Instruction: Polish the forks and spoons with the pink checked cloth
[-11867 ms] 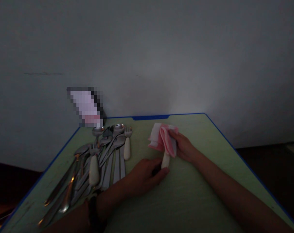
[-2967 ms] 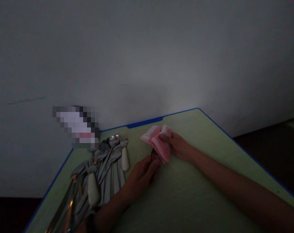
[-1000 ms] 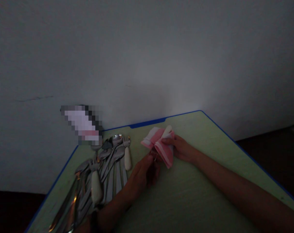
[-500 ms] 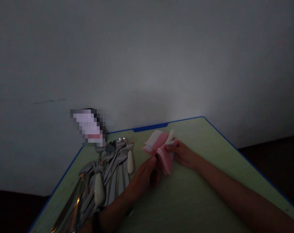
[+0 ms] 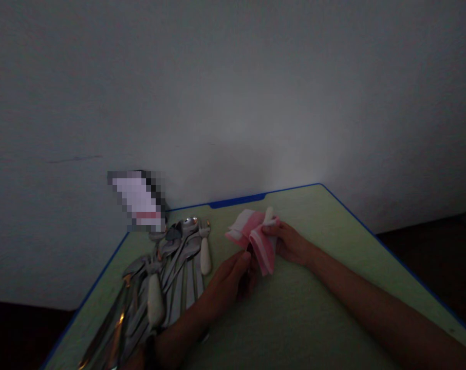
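My right hand point(image 5: 292, 244) is closed on a pink-and-white cloth point(image 5: 252, 223), which is folded around a piece of cutlery. The rounded white handle point(image 5: 269, 213) of that piece pokes out above the cloth; its kind is hidden. Below the cloth, the fingers of my left hand point(image 5: 233, 272) are pinched together at what looks like the piece's dark, thin other end. Left of my hands lies a pile of metal spoons point(image 5: 192, 246) and forks. Among them are a white-handled fork point(image 5: 205, 252) and another white-handled piece point(image 5: 154, 300). My left forearm covers part of the pile.
A light green table point(image 5: 305, 318) with a blue rim stands against a grey wall point(image 5: 233, 92). At the back left corner, a blurred-out flat object point(image 5: 136, 198) leans near the wall. Copper-toned handles point(image 5: 119, 329) lie at the front left.
The cloth has shifted slightly up the white handle, so less of the handle shows. Both hands stay almost in place, and the pile has not changed.
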Demonstrator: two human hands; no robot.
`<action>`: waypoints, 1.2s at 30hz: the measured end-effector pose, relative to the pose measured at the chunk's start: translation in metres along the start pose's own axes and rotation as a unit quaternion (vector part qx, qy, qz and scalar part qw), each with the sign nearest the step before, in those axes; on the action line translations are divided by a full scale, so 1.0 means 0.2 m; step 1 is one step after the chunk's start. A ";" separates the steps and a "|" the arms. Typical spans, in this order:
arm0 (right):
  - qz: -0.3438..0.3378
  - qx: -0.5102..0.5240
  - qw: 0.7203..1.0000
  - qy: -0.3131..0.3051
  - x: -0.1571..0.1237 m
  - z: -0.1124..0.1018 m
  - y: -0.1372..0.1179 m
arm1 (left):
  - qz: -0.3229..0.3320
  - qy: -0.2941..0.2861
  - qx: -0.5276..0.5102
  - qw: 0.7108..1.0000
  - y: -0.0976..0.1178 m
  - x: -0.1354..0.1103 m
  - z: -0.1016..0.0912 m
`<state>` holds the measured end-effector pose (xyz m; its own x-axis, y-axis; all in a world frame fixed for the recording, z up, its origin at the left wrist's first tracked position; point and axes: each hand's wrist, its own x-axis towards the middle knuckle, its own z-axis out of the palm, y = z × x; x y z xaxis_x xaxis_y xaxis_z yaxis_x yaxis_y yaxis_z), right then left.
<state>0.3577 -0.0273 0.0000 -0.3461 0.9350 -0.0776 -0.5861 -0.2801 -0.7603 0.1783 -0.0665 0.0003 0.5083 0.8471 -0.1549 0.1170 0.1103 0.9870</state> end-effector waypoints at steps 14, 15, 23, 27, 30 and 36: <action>0.001 -0.007 1.000 0.004 0.00 -0.01 0.01 | 0.015 -0.028 0.022 0.999 0.02 -0.01 0.00; 0.002 -0.007 1.000 0.002 0.00 -0.01 0.01 | 0.013 -0.029 0.024 0.999 0.03 -0.01 0.00; 0.009 -0.012 1.000 -0.004 0.01 -0.02 0.01 | 0.018 -0.028 0.042 0.999 0.04 -0.01 0.00; 0.009 -0.014 1.000 -0.011 0.01 -0.03 0.02 | 0.022 -0.032 0.050 0.998 0.03 -0.01 0.00; 0.011 -0.016 1.000 -0.017 0.01 -0.03 0.02 | 0.024 -0.031 0.053 0.998 0.02 -0.01 0.00; 0.004 -0.009 1.000 -0.016 0.02 -0.04 0.02 | 0.023 -0.033 0.060 0.997 0.02 -0.01 0.00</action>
<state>0.3596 -0.0241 -0.0081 -0.3741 0.9252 -0.0637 -0.5693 -0.2833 -0.7718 0.1774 -0.0676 0.0054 0.5699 0.8136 -0.1157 0.1919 0.0052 0.9814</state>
